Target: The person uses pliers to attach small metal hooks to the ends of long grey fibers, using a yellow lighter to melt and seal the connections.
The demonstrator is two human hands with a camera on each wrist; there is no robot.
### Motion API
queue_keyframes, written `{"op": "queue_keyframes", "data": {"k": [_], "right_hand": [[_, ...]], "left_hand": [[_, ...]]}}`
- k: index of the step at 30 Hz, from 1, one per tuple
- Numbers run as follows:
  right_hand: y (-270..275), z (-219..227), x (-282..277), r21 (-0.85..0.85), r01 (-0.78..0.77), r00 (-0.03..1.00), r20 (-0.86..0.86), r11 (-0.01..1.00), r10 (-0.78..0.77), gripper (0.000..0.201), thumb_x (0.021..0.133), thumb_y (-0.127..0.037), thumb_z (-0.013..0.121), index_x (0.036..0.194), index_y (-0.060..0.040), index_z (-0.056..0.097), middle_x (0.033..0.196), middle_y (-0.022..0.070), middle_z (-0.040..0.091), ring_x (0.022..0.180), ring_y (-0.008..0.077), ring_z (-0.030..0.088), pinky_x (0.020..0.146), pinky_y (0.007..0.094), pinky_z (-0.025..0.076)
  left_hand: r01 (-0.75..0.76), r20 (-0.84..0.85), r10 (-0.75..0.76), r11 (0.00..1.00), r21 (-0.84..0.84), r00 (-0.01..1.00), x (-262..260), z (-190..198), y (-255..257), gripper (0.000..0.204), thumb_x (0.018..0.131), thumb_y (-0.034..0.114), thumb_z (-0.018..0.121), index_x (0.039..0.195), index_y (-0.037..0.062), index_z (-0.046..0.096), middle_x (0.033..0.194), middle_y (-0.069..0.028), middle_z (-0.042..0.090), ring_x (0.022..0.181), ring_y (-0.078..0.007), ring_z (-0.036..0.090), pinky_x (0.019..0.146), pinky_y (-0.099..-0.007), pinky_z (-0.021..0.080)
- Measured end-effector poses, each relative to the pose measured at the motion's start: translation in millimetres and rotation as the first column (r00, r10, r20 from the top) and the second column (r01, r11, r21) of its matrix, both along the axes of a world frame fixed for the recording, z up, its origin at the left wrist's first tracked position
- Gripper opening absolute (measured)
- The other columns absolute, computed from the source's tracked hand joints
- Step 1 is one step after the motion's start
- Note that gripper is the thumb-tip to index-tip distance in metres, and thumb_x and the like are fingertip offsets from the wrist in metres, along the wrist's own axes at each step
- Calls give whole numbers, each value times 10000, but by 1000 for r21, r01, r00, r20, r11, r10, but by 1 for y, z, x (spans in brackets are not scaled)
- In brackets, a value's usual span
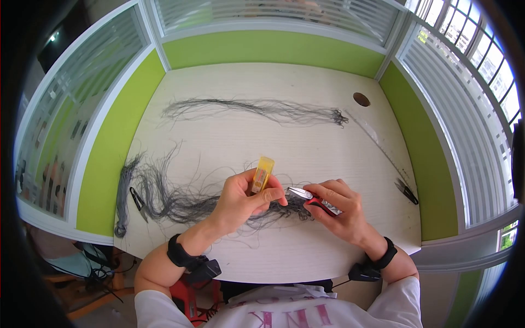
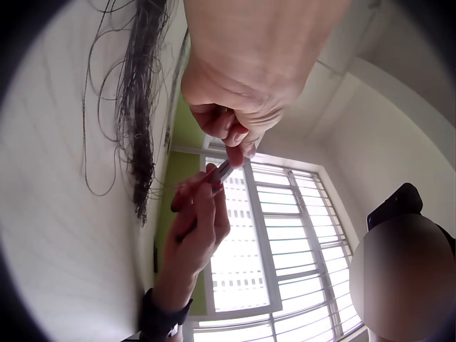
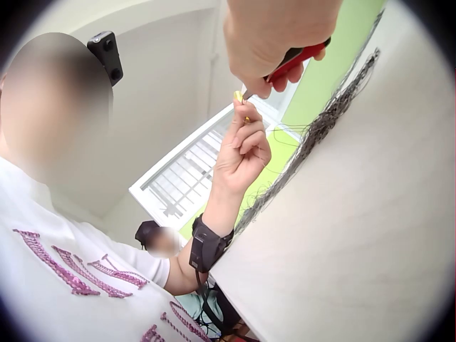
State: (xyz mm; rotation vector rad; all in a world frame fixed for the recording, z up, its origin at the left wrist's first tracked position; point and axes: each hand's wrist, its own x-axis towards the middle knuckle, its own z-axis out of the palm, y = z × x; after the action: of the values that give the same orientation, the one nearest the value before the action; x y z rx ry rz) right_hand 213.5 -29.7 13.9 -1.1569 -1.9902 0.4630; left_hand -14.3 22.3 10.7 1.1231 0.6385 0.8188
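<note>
Left hand [image 1: 240, 199] grips a small translucent yellow plastic case [image 1: 262, 174], fingers curled round it, held upright above the front of the white tabletop [image 1: 306, 147]. Right hand [image 1: 336, 210] pinches red-handled metal snips [image 1: 314, 199], blades pointing at the left fingertips. Tangled bundle of dark thin threads [image 1: 180, 202] lies beneath both hands.

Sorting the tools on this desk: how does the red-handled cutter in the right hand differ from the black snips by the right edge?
The red-handled cutter has red grips; the black snips are all dark. The cutter is gripped in the right hand, its tip at the thread bundle; the snips lie untouched on the desk. Both are small hand cutters.
</note>
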Motion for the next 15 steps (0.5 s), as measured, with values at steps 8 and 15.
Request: {"op": "queue_keyframes", "data": {"k": [8,15], "right_hand": [[0,-1,0,22,26,998,-58,999,-25,349,734,-53,732,1075,-42,660,821,61,632,693,203,540,652,317,438],[0,-2,-1,-18,22,997,-69,1000,-23,332,744,-48,726,1069,-41,659,810,59,628,691,195,541,651,310,433]], "left_hand": [[-6,7,6,995,-100,1000,1,7,0,174,908,141,639,978,-15,604,799,-137,656,478,-40,389,438,-183,306],[-34,-79,33,999,-7,996,-2,6,-1,153,888,93,631,978,-29,616,783,-88,640,510,-41,440,458,-179,341]]}}
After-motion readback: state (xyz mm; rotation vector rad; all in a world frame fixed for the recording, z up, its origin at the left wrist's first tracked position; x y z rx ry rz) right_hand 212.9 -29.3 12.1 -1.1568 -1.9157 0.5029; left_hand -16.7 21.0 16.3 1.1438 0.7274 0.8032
